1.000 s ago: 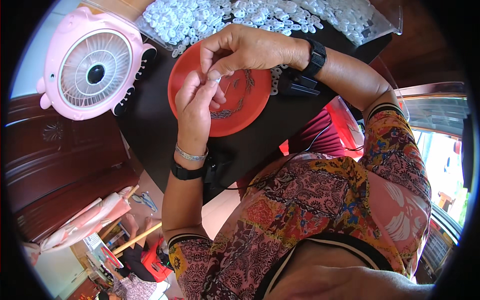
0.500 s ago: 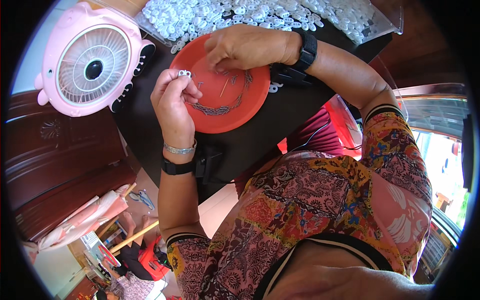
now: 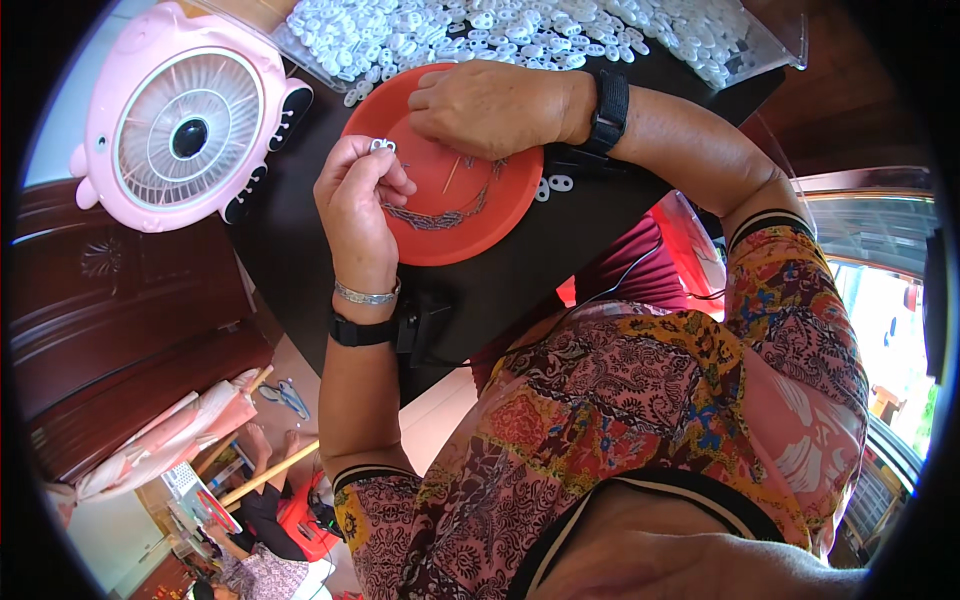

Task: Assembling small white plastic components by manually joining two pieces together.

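A small white plastic piece with two holes is pinched at the fingertips of my left hand, over the left part of a round red plate. My right hand hangs over the plate's far side, back upward and fingers curled down, so whatever the fingertips hold is hidden. Small grey metal pieces like screws lie in a curved band on the plate. Beside them rests a thin wooden stick.
Many similar white pieces are heaped beyond the plate, with a clear plastic tray around them. Loose white pieces lie right of the plate on the dark table. A pink fan stands left. Another person is at lower left.
My left hand has shifted a little to the right with the white piece. My right hand has turned its back more upward, and its fingertips have gone out of sight.
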Tool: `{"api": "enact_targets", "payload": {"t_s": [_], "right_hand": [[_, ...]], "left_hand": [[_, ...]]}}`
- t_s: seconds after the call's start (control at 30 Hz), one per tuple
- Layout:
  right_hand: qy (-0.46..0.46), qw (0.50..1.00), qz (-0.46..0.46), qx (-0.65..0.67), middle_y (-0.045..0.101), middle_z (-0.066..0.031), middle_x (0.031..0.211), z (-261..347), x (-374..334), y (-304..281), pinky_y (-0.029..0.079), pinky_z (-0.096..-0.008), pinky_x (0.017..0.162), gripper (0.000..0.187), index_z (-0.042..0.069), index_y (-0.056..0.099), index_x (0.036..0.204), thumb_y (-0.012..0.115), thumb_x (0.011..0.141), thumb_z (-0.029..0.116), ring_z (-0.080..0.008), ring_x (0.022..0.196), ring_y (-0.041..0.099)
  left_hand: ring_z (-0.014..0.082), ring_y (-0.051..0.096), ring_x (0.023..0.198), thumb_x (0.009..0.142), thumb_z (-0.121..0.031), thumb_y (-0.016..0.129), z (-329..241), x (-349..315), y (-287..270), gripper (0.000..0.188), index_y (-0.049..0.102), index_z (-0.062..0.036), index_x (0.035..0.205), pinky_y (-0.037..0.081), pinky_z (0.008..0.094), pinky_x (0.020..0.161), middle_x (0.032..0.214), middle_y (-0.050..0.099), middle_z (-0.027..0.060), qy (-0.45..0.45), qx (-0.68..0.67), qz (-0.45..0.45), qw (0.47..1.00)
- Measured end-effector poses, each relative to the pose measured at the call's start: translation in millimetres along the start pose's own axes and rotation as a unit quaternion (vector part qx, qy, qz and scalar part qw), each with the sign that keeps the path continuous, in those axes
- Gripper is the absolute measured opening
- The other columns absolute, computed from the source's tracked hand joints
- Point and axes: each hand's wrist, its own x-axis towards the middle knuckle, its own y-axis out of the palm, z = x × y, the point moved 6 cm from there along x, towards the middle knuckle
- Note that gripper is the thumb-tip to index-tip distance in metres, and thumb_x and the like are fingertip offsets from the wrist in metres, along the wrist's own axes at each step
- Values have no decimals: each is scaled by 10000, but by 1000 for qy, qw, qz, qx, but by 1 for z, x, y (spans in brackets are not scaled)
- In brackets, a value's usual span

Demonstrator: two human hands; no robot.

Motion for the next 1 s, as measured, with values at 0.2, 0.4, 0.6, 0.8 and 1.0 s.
{"api": "enact_targets", "payload": {"t_s": [0.2, 0.4, 0.6, 0.8, 1.0], "right_hand": [[95, 970, -60, 216, 612, -119, 808, -20, -3, -23, 471, -353, 665, 125, 12, 550, 911, 569, 838, 111, -265, 750, 607], [140, 907, -46, 395, 625, -69, 876, -17, -5, -27, 479, -280, 742, 119, 12, 597, 975, 548, 888, 77, -140, 805, 588], [148, 863, -56, 480, 637, -30, 852, -14, -5, -32, 484, -234, 713, 134, 1, 620, 993, 570, 913, 97, -88, 780, 587], [217, 797, -46, 561, 629, 0, 778, -20, -7, -25, 485, -193, 658, 161, 10, 636, 954, 585, 927, 161, -46, 713, 578], [203, 806, -49, 554, 619, -3, 750, -11, -6, -24, 483, -202, 636, 178, 11, 630, 925, 578, 933, 182, -54, 682, 568]], "left_hand": [[135, 542, 610, 857, -97, 479, -8, -5, 6, 95, 541, -32, 828, 405, 236, 571, 698, 545, 45, 7, 16, 31, 999], [130, 543, 623, 884, -113, 471, -12, -10, 11, 113, 534, -24, 854, 410, 232, 583, 713, 554, 53, 27, 17, 56, 998], [91, 540, 587, 875, -97, 519, -12, -12, 12, 107, 560, -23, 810, 395, 207, 541, 660, 569, 27, 38, -7, 35, 999], [90, 544, 596, 883, -103, 514, -10, -13, 15, 101, 556, -26, 833, 397, 210, 543, 666, 572, 26, 33, 3, 40, 999], [84, 536, 614, 893, -123, 515, -11, -14, 18, 111, 548, -33, 836, 392, 210, 554, 679, 576, 24, 41, 4, 54, 998]]}}
